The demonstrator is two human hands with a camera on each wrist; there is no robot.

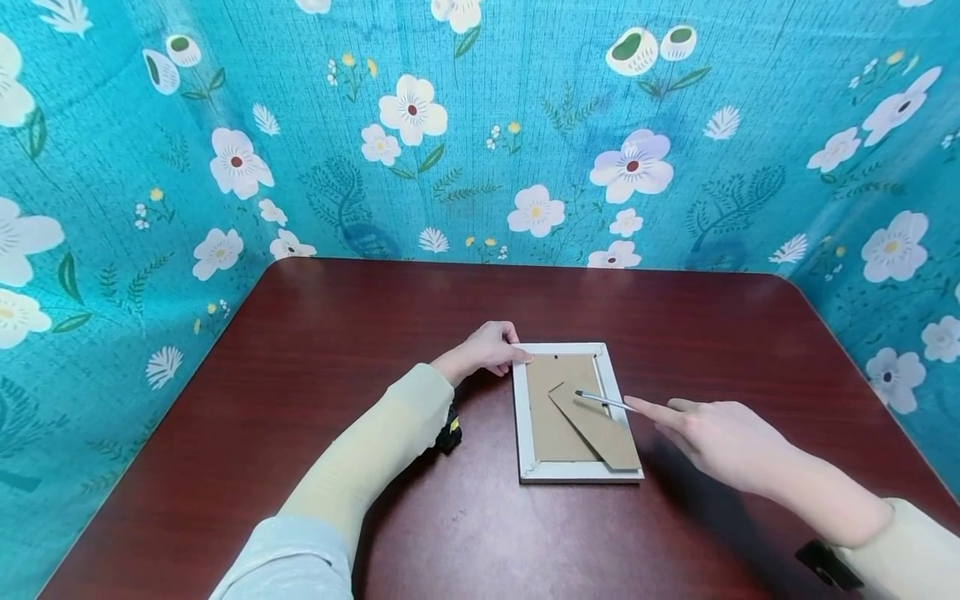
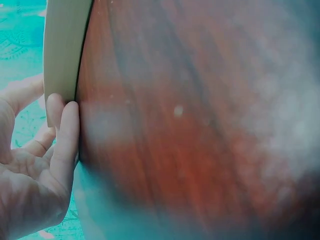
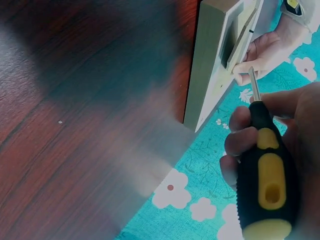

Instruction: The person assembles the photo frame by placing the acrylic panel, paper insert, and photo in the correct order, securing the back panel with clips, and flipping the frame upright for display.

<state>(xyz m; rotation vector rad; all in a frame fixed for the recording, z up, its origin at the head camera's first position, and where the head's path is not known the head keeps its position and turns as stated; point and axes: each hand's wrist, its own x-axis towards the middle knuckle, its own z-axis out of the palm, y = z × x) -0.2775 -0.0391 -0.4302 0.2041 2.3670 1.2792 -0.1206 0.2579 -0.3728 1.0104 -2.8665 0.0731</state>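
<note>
A white picture frame (image 1: 527, 417) lies face down on the dark red table, its brown backing board (image 1: 546, 433) upward. The slanted easel leg (image 1: 603, 437) stands partly raised from that board. My left hand (image 1: 491, 348) grips the frame's far left corner, thumb on top. In the left wrist view, the fingertips (image 2: 70, 117) press against the frame's side. My right hand (image 1: 723, 437) holds a screwdriver (image 3: 270, 180) by its black and yellow handle. Its metal shaft (image 1: 609, 402) reaches left over the easel leg and the frame's right edge, overlapping both in the head view.
The table (image 1: 405, 317) has a wood-grain surface with rounded far corners. A turquoise flowered cloth (image 1: 465, 150) hangs behind it and along both sides. Black straps with devices (image 1: 450, 432) sit on the wrists.
</note>
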